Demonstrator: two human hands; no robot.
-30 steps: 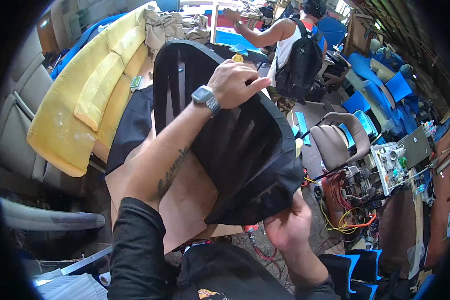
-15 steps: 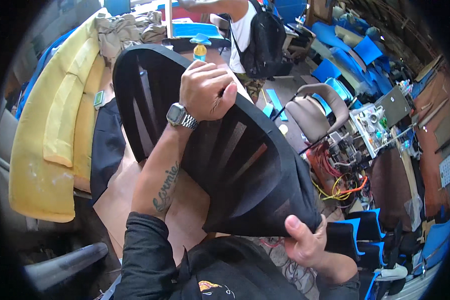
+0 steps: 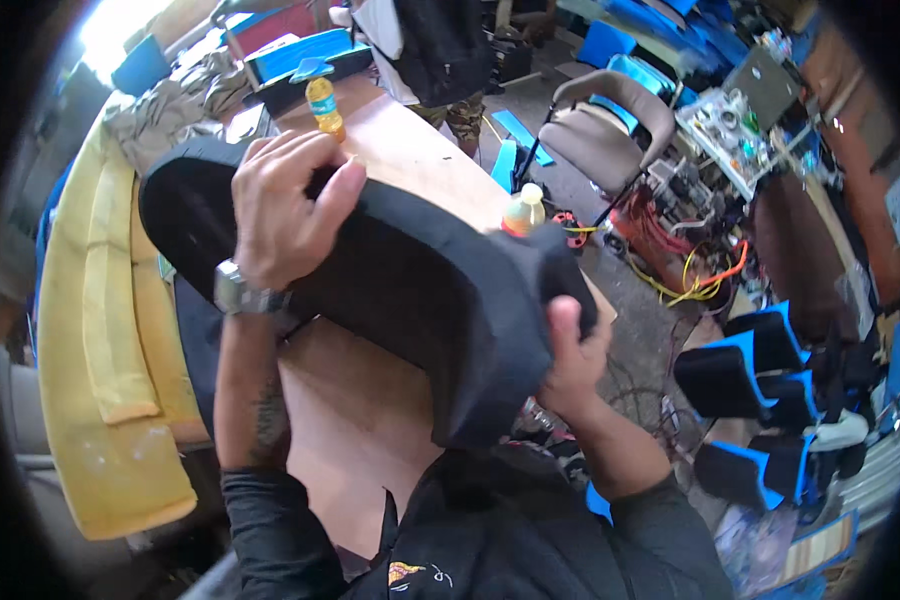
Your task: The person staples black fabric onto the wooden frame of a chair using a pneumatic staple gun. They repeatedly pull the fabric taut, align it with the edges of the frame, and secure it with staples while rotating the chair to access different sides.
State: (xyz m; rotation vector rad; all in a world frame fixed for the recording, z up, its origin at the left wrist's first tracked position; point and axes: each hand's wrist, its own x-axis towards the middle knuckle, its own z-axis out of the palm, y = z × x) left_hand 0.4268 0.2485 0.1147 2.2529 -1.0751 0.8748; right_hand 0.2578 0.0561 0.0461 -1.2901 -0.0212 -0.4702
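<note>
A large curved black fabric cover (image 3: 370, 270), with a wide band along its edge, is held up in front of me above the wooden table. My left hand (image 3: 290, 205), with a metal watch on the wrist, is closed over its upper edge. My right hand (image 3: 578, 355) grips the right end, thumb on the near side and the other fingers mostly hidden behind the fabric. Motion blurs that end a little. Just past the cover stand a bottle of yellow liquid (image 3: 323, 105) and a second bottle with a pale cap (image 3: 523, 212).
The pale wooden tabletop (image 3: 345, 420) extends under and beyond the cover. Long yellow foam pieces (image 3: 120, 400) lie at the left. A person with a black backpack (image 3: 445, 50) stands at the far side. To the right are a chair (image 3: 600, 140), tangled cables (image 3: 690, 285) and black-and-blue pieces (image 3: 725, 375).
The cover has tipped, so its hollow, see-through inner side shows less. My right hand has come up with its end. My view has shifted, bringing the second bottle into sight.
</note>
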